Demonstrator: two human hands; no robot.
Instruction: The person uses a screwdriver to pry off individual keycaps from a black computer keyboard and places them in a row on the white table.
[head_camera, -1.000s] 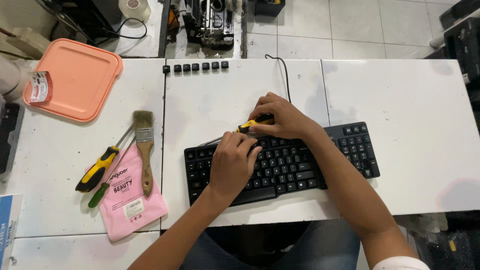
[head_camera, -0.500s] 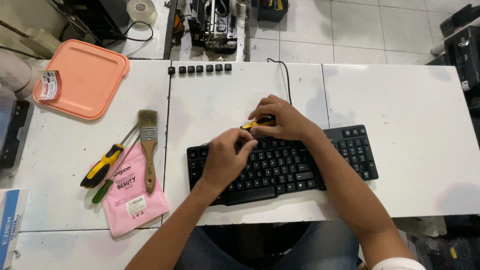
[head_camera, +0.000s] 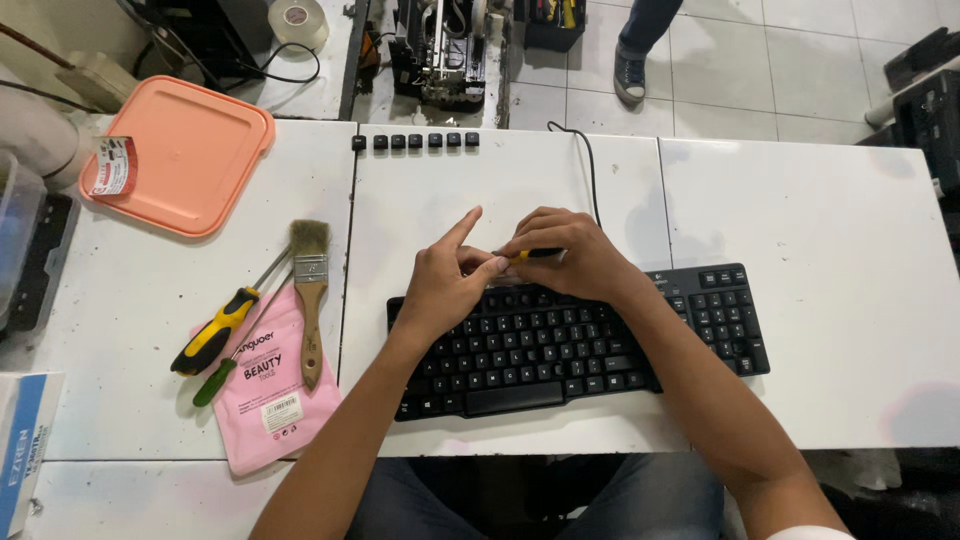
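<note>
A black keyboard (head_camera: 580, 345) lies on the white table in front of me. My right hand (head_camera: 570, 255) grips a small yellow-and-black tool (head_camera: 530, 254) over the keyboard's top row. My left hand (head_camera: 445, 285) rests on the upper left keys, index finger raised, thumb touching the tool's tip. A row of several loose black keycaps (head_camera: 415, 141) sits at the table's far edge.
At the left lie a pink pouch (head_camera: 265, 390), a paintbrush (head_camera: 311, 295), a yellow-handled screwdriver (head_camera: 215, 330) and a green-handled one (head_camera: 215, 382). An orange lid (head_camera: 190, 150) sits far left. A person's shoe (head_camera: 630, 75) stands on the floor beyond.
My left hand has lifted from the keys and moved up toward the tool, with the index finger now raised. The right hand stays at the top row.
</note>
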